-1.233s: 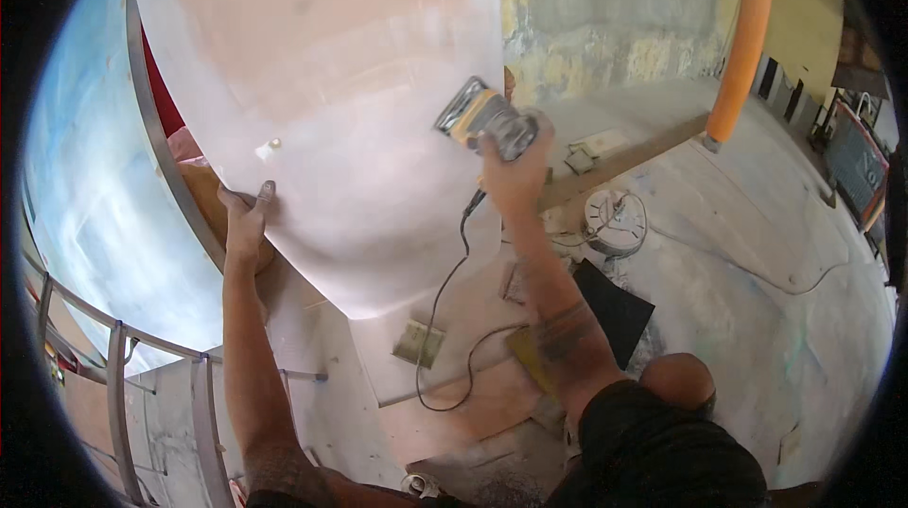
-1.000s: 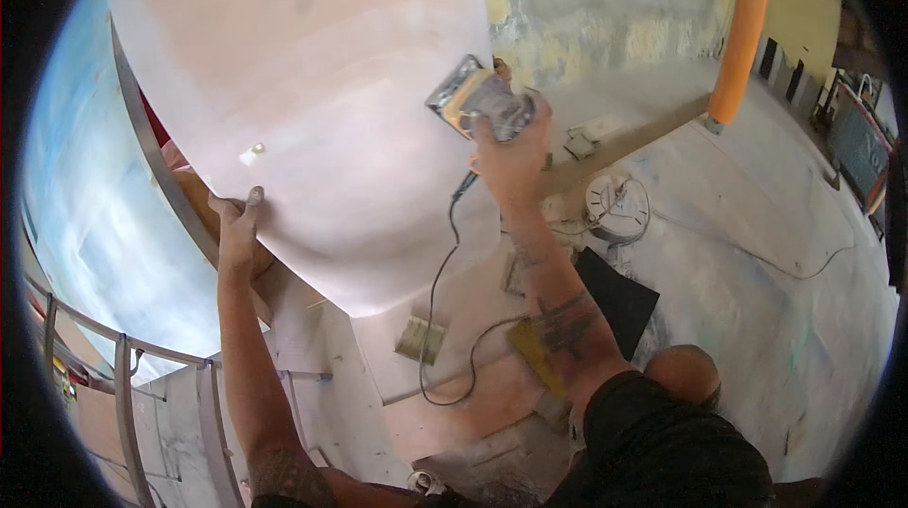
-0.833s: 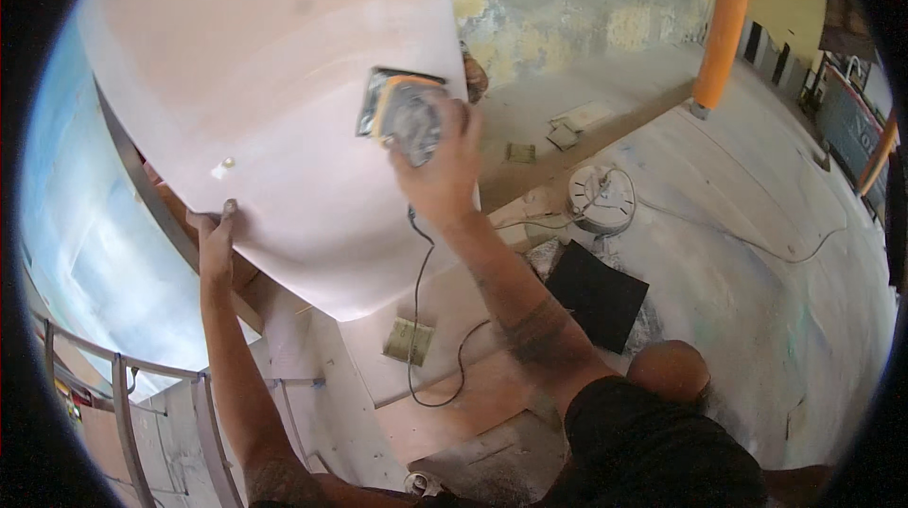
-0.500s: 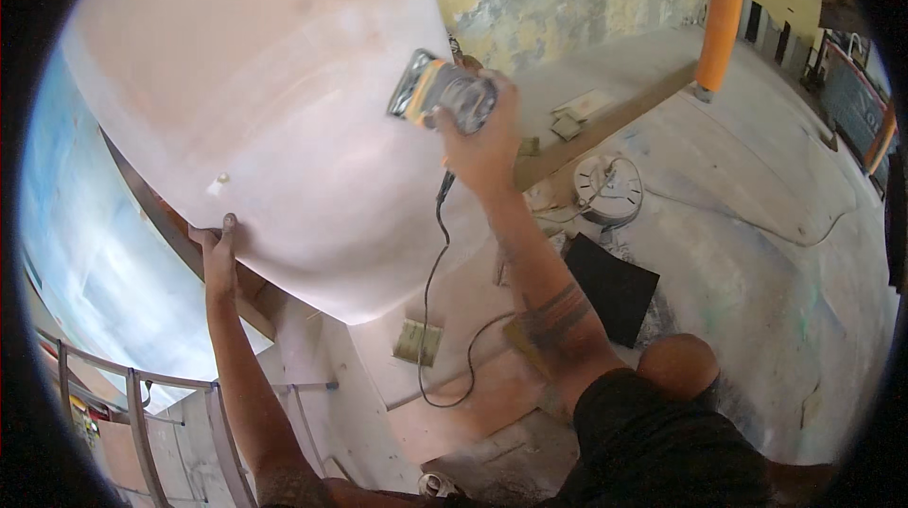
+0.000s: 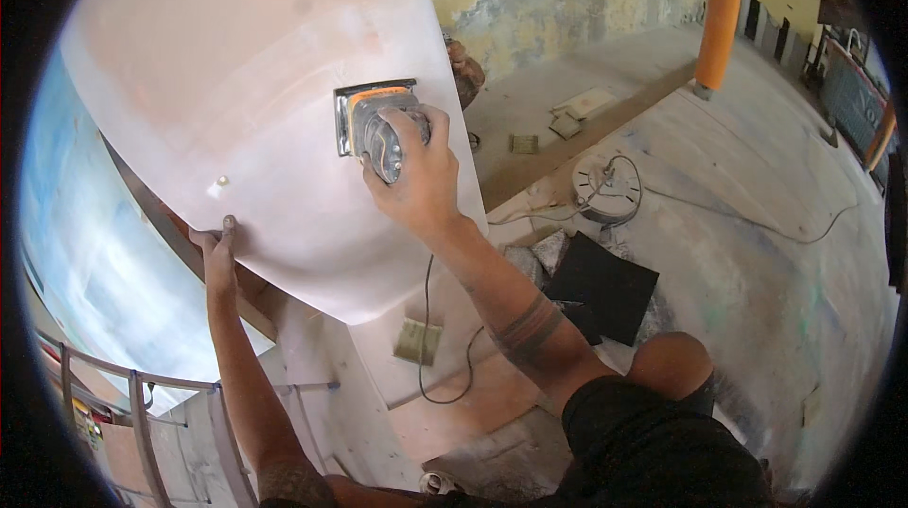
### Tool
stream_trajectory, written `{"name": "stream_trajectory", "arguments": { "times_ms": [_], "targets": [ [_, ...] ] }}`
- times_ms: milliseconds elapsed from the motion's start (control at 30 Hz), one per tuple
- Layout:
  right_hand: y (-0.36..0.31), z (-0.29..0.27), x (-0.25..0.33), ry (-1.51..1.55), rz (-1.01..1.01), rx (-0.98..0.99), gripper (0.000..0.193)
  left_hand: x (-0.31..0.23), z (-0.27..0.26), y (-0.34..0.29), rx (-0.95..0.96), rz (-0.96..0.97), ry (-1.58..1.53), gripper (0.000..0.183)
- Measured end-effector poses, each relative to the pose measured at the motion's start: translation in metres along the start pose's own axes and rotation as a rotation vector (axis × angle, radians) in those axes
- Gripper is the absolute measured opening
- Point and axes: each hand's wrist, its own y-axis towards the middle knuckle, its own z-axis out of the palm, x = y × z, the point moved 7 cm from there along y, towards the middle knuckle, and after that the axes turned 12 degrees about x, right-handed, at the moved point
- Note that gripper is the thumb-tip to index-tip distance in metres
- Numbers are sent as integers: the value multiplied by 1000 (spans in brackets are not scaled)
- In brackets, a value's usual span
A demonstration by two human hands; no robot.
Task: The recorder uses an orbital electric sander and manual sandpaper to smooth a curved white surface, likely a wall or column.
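A large curved panel (image 5: pixel 274 111), pinkish white and dusty, fills the upper left of the view. My right hand (image 5: pixel 423 172) is wrapped round the body of an electric sander (image 5: pixel 376 120), black and orange with a flat square pad. The pad lies against the panel near its right side, and a dark cord hangs down below my wrist. At the panel's lower left edge, my left hand (image 5: pixel 219 253) grips the rim, thumb on top and the other fingers hidden beneath. A small pale knob (image 5: pixel 222 182) sits on the surface just above that thumb.
A blue-white panel (image 5: pixel 113 224) stands at the left, above a metal rack (image 5: pixel 142 413). Right of my forearm lie a black sheet (image 5: pixel 605 286) and a round white clock-like disc (image 5: pixel 605 191) with a cord across it. An orange pipe (image 5: pixel 722 16) rises behind. Sanding pads (image 5: pixel 416 341) lie on the floor.
My right hand has brought the sander left and slightly down, from the panel's right edge further onto its surface, and turned it. My left hand stays at the same spot on the rim.
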Motion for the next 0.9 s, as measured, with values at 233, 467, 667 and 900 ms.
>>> {"name": "stream_trajectory", "arguments": {
  "times_ms": [233,467,667,900],
  "targets": [
    [20,-47,-61,-37,41,-167,68,-7,12,-13,-8,-123,1,74],
    [46,-64,-95,221,259,-211,68,-15,18,-9,-5,-31,-18,71],
    [26,-32,-26,-98,22,-200,69,-9,14,-10,-30,-87,-5,76],
    [7,-15,-14,-7,-25,48,70,-12,8,-11,-43,-24,31,74]
  ]
}}
